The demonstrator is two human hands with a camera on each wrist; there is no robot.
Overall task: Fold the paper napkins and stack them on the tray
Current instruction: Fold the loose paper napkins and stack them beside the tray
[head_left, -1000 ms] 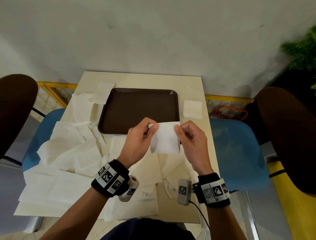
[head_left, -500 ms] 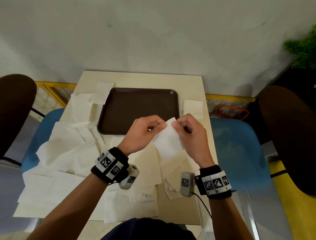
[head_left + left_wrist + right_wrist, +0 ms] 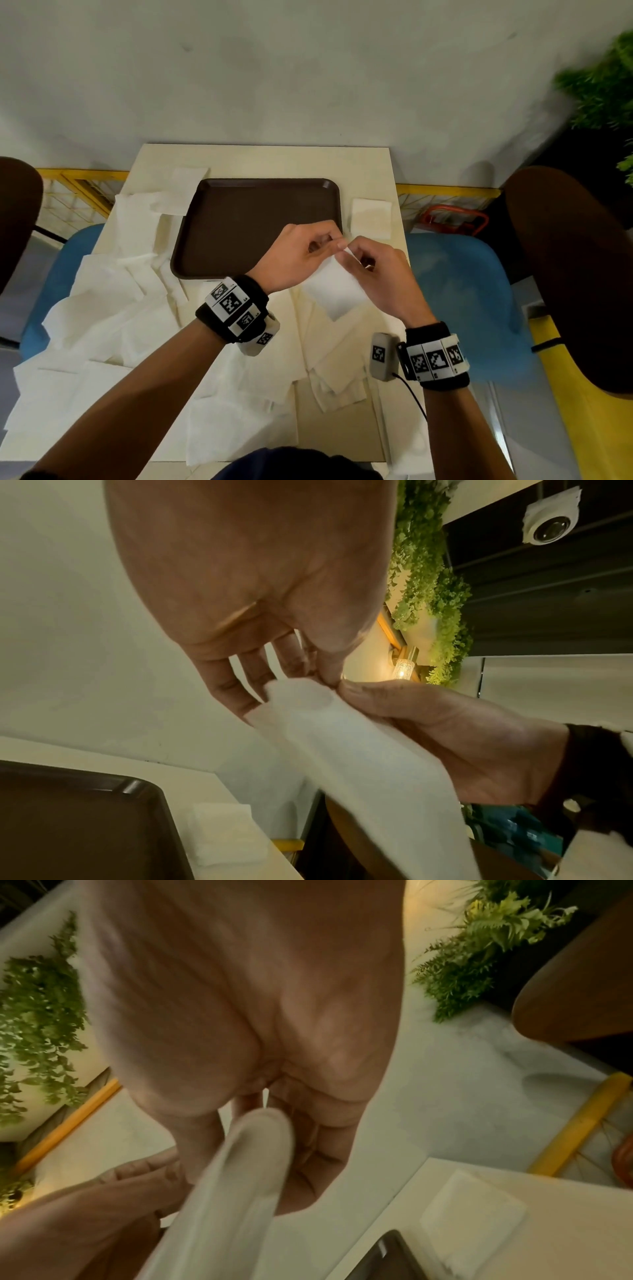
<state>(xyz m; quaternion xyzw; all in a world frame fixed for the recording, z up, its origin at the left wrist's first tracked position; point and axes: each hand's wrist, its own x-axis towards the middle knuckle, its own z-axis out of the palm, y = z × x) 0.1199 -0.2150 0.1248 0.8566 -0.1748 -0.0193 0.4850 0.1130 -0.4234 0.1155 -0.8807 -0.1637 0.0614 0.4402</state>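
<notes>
A white paper napkin (image 3: pixel 337 289), partly folded, hangs in the air just in front of the tray's near right corner. My left hand (image 3: pixel 301 253) and right hand (image 3: pixel 368 267) meet at its top edge and both pinch it there. In the left wrist view the napkin (image 3: pixel 359 750) droops from the pinch; in the right wrist view the napkin (image 3: pixel 240 1177) shows as a doubled, looped fold. The dark brown tray (image 3: pixel 239 192) lies on the cream table (image 3: pixel 267 157) with nothing on it. One folded napkin (image 3: pixel 371 217) sits right of the tray.
Several unfolded white napkins (image 3: pixel 102 308) are heaped over the table's left and near parts, some overhanging the edge. Blue chairs (image 3: pixel 459 281) stand on both sides, and brown seat backs (image 3: pixel 568 267) beyond them. A grey wall runs behind the table, with green plants (image 3: pixel 603 92) at the far right.
My hands have drawn together, bringing the napkin's two top corners to one point. The napkin went from a flat held sheet to a doubled, tilted fold.
</notes>
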